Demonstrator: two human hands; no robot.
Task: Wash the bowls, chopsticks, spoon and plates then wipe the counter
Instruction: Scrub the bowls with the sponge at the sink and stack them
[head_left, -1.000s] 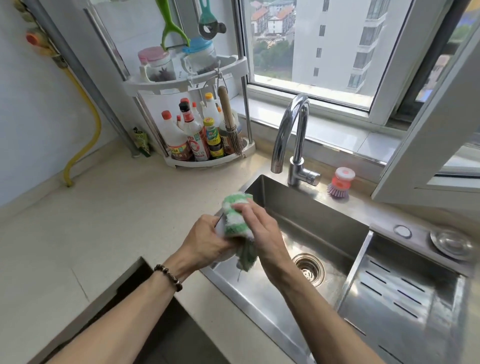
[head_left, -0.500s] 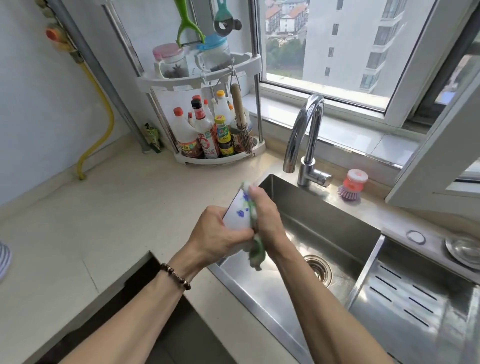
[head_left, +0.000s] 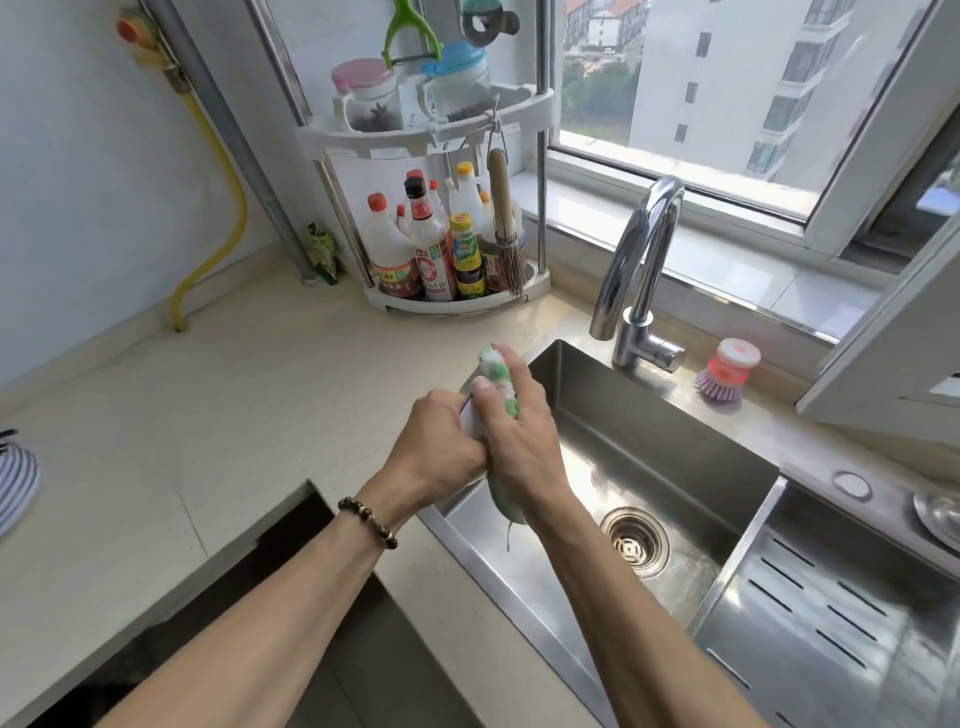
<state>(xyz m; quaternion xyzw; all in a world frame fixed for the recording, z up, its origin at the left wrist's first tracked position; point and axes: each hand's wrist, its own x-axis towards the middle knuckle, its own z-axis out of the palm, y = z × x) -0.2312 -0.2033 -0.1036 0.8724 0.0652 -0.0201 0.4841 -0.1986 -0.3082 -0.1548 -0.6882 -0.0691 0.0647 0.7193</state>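
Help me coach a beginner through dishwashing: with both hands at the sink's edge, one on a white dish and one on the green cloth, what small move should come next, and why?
Probably turn the white dish a little in the left hand and go on rubbing: the right hand presses the green-and-white cloth against it over the sink, and no water shows at the faucet.

A small white dish (mostly hidden) stood on edge over the sink's left rim. A green-and-white cloth wrapped its right side, tail hanging.
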